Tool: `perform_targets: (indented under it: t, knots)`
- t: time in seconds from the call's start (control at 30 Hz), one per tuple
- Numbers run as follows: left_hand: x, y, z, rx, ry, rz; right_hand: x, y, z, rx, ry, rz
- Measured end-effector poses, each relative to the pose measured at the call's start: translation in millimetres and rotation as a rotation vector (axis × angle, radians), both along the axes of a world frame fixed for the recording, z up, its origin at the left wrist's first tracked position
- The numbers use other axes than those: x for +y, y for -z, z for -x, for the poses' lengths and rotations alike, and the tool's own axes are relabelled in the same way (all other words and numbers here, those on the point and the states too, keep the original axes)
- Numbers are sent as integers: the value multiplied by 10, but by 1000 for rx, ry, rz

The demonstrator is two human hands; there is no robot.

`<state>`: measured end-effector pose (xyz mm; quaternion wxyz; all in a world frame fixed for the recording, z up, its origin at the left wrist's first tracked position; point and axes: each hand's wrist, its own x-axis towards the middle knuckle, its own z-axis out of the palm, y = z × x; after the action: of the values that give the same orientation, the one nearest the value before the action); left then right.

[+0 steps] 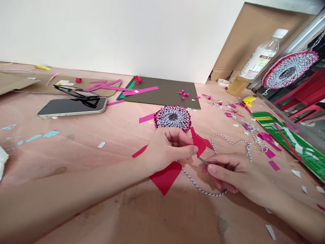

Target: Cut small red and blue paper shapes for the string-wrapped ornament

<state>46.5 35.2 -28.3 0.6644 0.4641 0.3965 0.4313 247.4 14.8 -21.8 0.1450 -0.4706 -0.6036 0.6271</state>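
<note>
Pinching a jagged piece of red card point(197, 142) between thumb and bent fingers, the left hand point(167, 147) holds it just above the tabletop. The right hand point(223, 171) has its fingers closed around a small metal blade point(203, 160), its handle hidden in the grip and its tip right at the card's lower edge. Nothing stands between blade and card. A round rosette of red paper and black-and-white twine point(173, 118) lies flat on the pinkish plywood tabletop point(76, 159) just beyond the left hand's fingers, with a pink paper strip point(146, 118) touching its left side. A larger red card offcut point(165, 177) lies under the left hand, beside a thin red strip point(139, 151). Loose twine point(203, 192) curves below the right hand and loops up to a knot on its far side. Pink scraps scatter toward a green printed board point(279, 142). Farther back are a dark brown board point(167, 91), a phone point(71, 107) with glasses point(76, 92) resting on it, and a plastic bottle point(259, 61)
</note>
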Motion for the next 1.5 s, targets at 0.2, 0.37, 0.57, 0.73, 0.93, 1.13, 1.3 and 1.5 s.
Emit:
perform_targets:
  t: [0.2,0.37,0.57,0.73,0.93,1.13,1.3,1.5]
  knots:
    - [1,-17,-4,-34,21,-7,-1,-1,15,-15,17,40]
    - [-6,-30,-3,-23,5,-5,5,-19,19,-30,2,18]
    - [-2,-38,-4,-5,7,-18,10,-6,4,-36,-18,-19]
    - [-7,-47,-6,8,6,-26,5,21,2,-37,-2,-25]
    - [2,-29,-6,78,11,-49,-17,12,-5,-12,-9,-36]
    - [-3,-39,-4,33,40,-14,-6,-10,8,-14,-19,-25]
    - [20,-38,8,69,72,-19,-12,-8,-2,0,-8,-14]
    - [40,-29,20,56,159,-40,17,-36,1,-16,-39,28]
